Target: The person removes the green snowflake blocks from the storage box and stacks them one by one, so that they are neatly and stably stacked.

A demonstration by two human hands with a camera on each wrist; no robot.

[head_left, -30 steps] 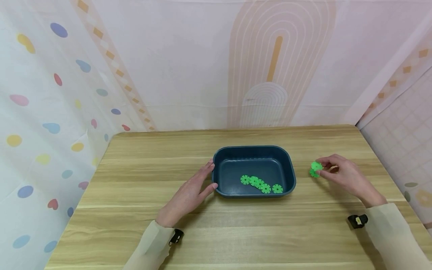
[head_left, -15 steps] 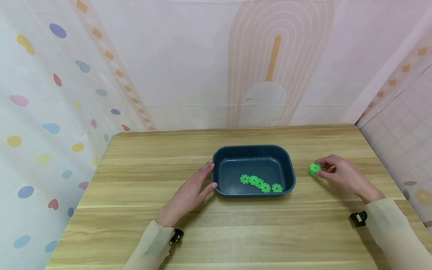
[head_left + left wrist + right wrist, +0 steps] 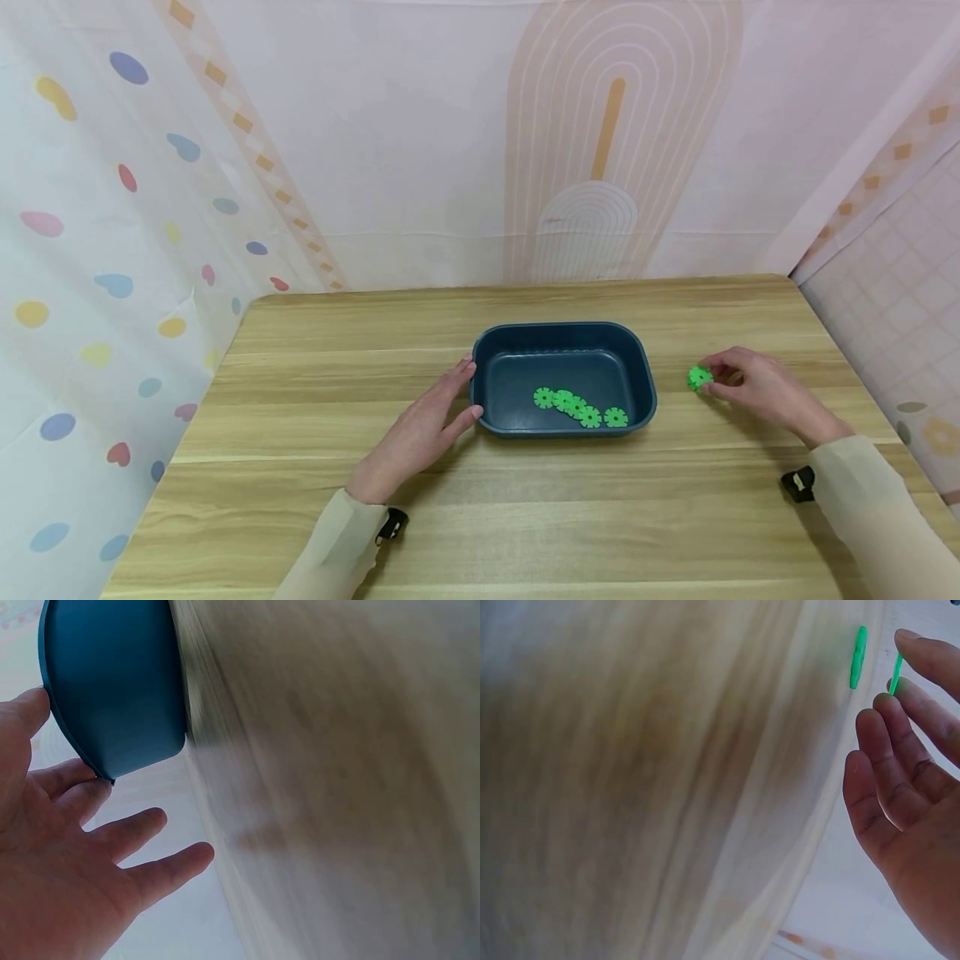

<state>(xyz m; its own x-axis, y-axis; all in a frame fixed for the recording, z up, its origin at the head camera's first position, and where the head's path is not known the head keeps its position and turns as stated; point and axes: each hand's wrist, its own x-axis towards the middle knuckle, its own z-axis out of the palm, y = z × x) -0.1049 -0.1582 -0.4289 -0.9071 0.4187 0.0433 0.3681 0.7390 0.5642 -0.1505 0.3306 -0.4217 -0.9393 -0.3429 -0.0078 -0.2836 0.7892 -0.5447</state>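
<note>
My right hand (image 3: 768, 393) pinches a green notched snowflake disc (image 3: 895, 673) by its edges, between thumb and fingertips. Just below it, a second green disc (image 3: 859, 658) lies on the table; in the head view the held one mostly covers it. To the left is a dark blue rectangular basin (image 3: 517, 377), with several green snowflake discs (image 3: 576, 407) lying along its front part, some overlapping. My left hand (image 3: 416, 433) touches the basin's left rim with thumb and fingertips, its fingers extended; in the left wrist view two fingers (image 3: 169, 874) stand free of the wall.
The wooden table (image 3: 300, 400) runs back to a patterned curtain (image 3: 420, 150), with another spotted curtain at the left. Each wrist wears a black strap device; the left strap (image 3: 392, 525) sits near the sleeve's end.
My right hand has lowered the held disc slightly, so that it now nearly hides the disc beneath it. The left hand and the basin have stayed still.
</note>
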